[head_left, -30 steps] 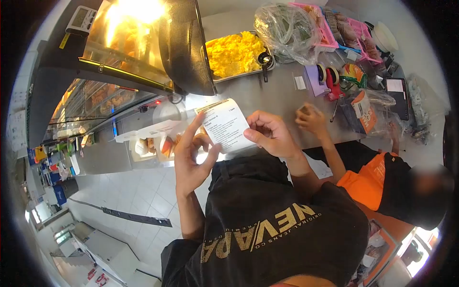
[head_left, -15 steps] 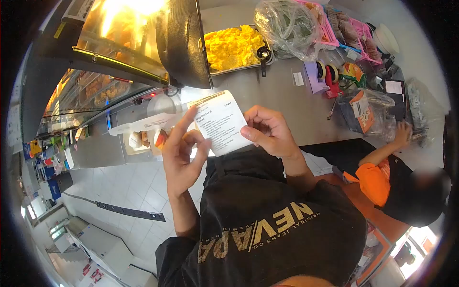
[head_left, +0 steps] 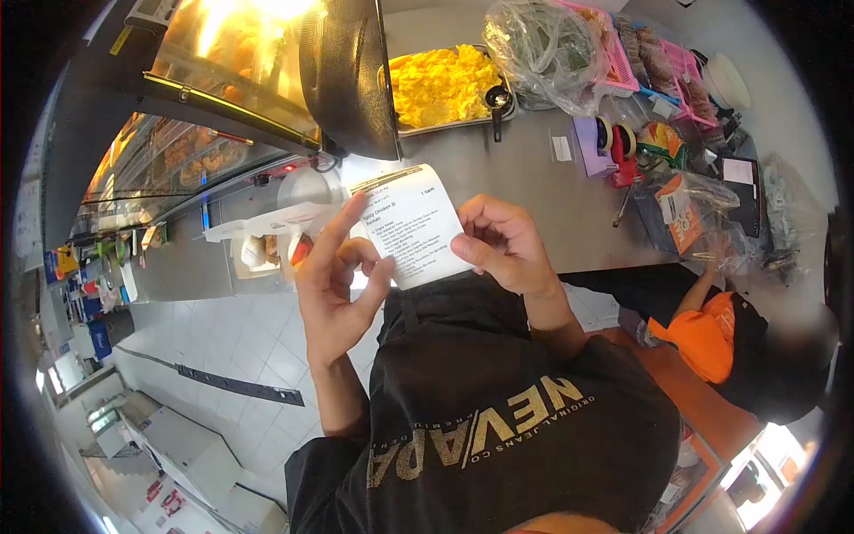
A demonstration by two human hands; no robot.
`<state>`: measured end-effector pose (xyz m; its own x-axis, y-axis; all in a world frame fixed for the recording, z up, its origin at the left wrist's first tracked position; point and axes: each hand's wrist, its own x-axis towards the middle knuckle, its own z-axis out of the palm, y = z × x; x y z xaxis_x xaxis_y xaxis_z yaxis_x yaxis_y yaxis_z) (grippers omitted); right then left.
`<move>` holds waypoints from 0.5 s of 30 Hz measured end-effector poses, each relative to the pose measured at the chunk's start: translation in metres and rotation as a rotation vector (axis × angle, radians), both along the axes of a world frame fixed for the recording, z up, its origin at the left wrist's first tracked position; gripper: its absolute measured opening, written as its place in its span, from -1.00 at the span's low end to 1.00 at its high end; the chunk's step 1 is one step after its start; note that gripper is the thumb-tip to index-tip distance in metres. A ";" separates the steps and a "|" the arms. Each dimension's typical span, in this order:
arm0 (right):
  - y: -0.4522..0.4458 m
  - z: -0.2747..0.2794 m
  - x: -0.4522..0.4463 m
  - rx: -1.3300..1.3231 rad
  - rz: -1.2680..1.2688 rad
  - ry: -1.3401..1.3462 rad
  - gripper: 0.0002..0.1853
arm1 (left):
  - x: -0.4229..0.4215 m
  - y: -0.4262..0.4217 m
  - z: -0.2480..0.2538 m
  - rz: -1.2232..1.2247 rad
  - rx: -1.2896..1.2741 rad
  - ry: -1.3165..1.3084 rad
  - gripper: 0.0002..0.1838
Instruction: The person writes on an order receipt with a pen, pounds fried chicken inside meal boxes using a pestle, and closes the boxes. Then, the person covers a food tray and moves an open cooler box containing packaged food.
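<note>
A white printed receipt (head_left: 414, 233) is held up in front of my body, its text facing me. My left hand (head_left: 338, 289) grips its left side, with the index finger stretched along the upper left edge and the thumb at the lower left corner. On the opposite side, my right hand (head_left: 507, 245) pinches the right edge, thumb on the printed face and fingers behind. Beyond my left hand, an open food box (head_left: 262, 222) with food in it sits on the counter, partly hidden by that hand.
A metal tray of yellow food (head_left: 440, 84) with a black scoop (head_left: 496, 102) lies on the steel counter (head_left: 525, 191). A lit food warmer (head_left: 231, 107) stands at left. Tape dispensers (head_left: 614, 147) and plastic bags (head_left: 680, 209) are at right, where a person in orange (head_left: 712, 334) handles the bags.
The receipt stays between both hands with nearly the same grip. The view has shifted slightly, and the other person's hand has moved down and left among the plastic bags.
</note>
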<state>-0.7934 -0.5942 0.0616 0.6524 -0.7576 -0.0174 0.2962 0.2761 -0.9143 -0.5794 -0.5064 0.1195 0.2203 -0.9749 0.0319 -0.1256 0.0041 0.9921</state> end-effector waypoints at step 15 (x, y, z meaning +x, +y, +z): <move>-0.001 -0.003 -0.005 -0.004 0.007 0.035 -0.88 | -0.002 -0.003 0.002 -0.013 -0.019 -0.032 -0.18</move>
